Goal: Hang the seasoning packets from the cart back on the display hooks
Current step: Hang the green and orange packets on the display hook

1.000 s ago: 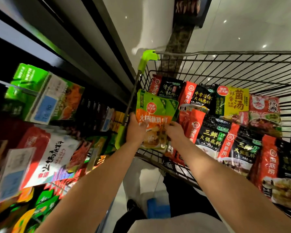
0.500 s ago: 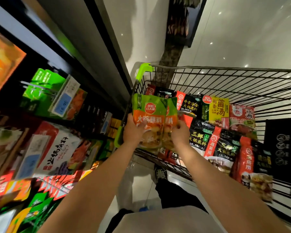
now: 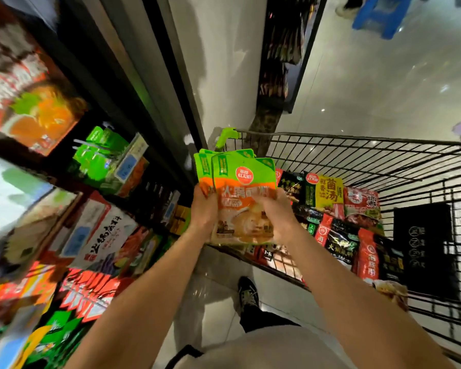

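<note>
A small stack of green-and-orange seasoning packets [image 3: 241,198] is being held upright in both hands, above the near left corner of the wire cart [image 3: 357,155]. The stack's left edge is being gripped by the left hand [image 3: 204,213], fingers curled round it. Its right lower portion is being gripped by the right hand [image 3: 277,217], thumb lying across the front packet. The stack is being kept apart from the display hooks [image 3: 91,146], which are seen well to the left, carrying green packets. Further packets, red, black and yellow [image 3: 328,193], are lying in the cart basket. The display shelving [image 3: 51,209] at left is being rendered blurred; details there cannot be told.
</note>
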The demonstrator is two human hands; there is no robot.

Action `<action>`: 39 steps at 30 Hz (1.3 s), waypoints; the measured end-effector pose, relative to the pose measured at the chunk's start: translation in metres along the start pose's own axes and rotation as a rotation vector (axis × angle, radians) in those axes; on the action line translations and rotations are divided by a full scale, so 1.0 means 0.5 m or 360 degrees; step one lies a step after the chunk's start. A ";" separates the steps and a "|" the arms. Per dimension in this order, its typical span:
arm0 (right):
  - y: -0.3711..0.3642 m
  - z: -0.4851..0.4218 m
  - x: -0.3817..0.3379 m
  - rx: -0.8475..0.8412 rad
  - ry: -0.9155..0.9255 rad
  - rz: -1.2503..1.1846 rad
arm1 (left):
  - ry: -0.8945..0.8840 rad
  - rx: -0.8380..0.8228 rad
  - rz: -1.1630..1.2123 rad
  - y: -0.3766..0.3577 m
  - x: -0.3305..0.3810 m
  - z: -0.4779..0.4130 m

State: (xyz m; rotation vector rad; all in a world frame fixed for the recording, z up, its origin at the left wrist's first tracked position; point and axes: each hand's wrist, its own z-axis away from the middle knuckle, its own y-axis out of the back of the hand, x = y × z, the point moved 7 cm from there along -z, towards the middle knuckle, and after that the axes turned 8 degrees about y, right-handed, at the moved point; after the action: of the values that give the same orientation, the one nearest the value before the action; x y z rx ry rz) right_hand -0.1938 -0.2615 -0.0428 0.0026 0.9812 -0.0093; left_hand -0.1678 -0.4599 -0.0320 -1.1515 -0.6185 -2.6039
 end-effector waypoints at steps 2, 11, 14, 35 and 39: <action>-0.010 0.010 0.010 -0.0027 0.0038 0.0154 | 0.0013 -0.0038 0.0057 0.028 -0.012 0.005; -0.167 0.125 0.039 -0.0321 0.0330 -0.0018 | -0.0049 0.0135 0.0236 0.225 -0.090 0.101; -0.222 0.161 0.087 -0.0301 0.0445 -0.0005 | -0.0200 0.0193 0.0045 0.285 -0.158 0.102; -0.334 0.384 0.548 -0.0932 0.0559 -0.0018 | -0.0737 0.0949 0.0208 0.456 -0.690 0.294; -0.336 0.489 0.543 -0.1177 0.0629 -0.0037 | -0.0867 0.1166 0.0438 0.503 -0.735 0.432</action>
State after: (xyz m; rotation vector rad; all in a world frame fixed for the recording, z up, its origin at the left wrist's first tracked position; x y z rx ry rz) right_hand 0.1591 -0.4328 -0.1323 -0.7087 1.3313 0.3441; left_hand 0.3096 -0.5689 -0.1042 -1.5103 -1.2688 -1.5817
